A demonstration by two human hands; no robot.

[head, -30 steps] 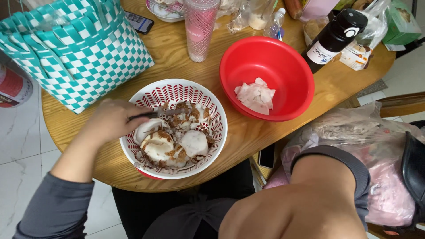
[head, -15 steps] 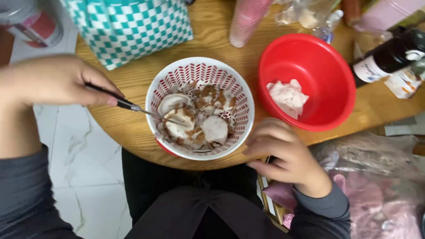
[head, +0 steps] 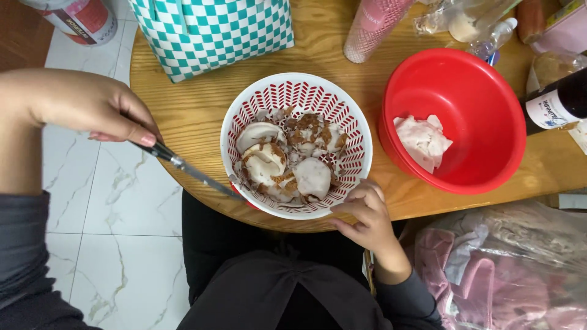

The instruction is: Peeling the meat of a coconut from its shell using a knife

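My left hand point(head: 79, 107) grips a small knife point(head: 192, 173) whose blade points toward the near-left rim of a red and white slotted basket point(head: 348, 131). The basket holds white coconut pieces point(head: 263, 162) with brown peelings among them. My right hand point(head: 367, 217) rests at the basket's near-right rim, fingers curled, touching it and holding nothing. A red plastic bowl point(head: 483, 116) to the right holds a few white peeled pieces point(head: 422, 140). All stand on a round wooden table point(head: 189, 110).
A teal and white checked woven bag point(head: 211, 30) stands at the back left, a pink textured tumbler point(head: 373, 27) behind the basket, a dark bottle point(head: 559, 101) at the right edge. A plastic bag of pink cloth point(head: 507, 275) lies at my right. White marble floor point(head: 116, 244) on the left.
The knife has drawn back out of the basket toward its near-left rim. My right hand has come up from my lap to the basket's near-right rim.
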